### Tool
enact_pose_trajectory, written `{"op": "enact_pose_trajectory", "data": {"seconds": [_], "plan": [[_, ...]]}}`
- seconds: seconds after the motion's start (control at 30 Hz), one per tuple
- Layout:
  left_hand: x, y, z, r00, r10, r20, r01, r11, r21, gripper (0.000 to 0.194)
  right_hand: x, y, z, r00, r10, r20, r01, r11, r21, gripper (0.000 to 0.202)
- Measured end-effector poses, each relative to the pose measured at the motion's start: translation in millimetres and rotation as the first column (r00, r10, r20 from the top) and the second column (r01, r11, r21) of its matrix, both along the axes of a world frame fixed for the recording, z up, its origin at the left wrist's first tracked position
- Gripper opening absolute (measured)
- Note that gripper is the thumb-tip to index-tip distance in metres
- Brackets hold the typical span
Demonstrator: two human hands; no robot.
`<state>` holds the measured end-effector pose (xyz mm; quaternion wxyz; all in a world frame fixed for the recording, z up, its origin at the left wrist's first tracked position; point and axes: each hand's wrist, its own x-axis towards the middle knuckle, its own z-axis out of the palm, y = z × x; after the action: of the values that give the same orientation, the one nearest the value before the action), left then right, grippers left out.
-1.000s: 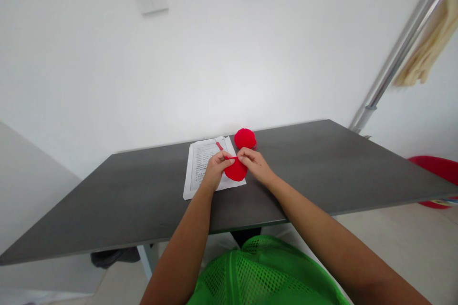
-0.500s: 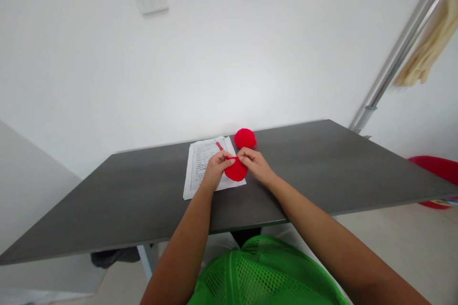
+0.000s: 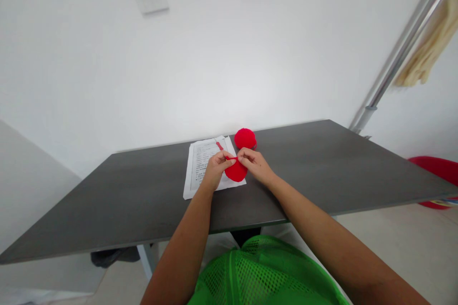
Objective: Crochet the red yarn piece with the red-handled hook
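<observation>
Red rounded piece (image 3: 236, 172), evenly bright, with a nearly straight top edge and a curved lower one, is held over the near right part of a printed paper (image 3: 201, 164) on the dark table (image 3: 307, 167). Left hand (image 3: 216, 165) and right hand (image 3: 256, 166) each pinch its top edge with thumb and fingers, hiding the upper corners. Beyond them sits a red ball (image 3: 245, 138); left of it, a slim red tool (image 3: 219, 146) lies on the paper.
</observation>
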<state>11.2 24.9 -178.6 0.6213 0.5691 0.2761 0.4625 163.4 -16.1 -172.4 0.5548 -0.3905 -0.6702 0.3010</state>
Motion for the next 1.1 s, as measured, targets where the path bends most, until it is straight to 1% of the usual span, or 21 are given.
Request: {"op": "enact_pose_trajectory", "data": {"seconds": [0.27,0.43,0.87,1.1], "plan": [[1.2,-2.5,3.1,0.999,-0.033,0.035,0.035,0.998,-0.057,0.02,0.0,0.1,0.5,1.0,0.021,-0.012,-0.021,1.0,0.007,0.012],[0.8,-2.9,3.7,1.0,-0.016,0.017,0.017,0.998,-0.06,0.02,-0.2,-0.2,-0.2,0.999,0.017,0.03,-0.017,1.0,0.014,0.011],[2.3,-0.8,0.7,1.0,-0.007,0.001,0.007,0.999,-0.037,0.021,-0.6,0.9,-2.3,0.999,-0.022,0.04,0.021,1.0,0.023,0.013],[2.7,-0.9,0.7,0.999,-0.02,0.029,0.022,0.997,-0.076,0.021,-1.6,1.7,-3.8,0.998,-0.067,0.009,0.066,0.996,0.055,0.011]]}}
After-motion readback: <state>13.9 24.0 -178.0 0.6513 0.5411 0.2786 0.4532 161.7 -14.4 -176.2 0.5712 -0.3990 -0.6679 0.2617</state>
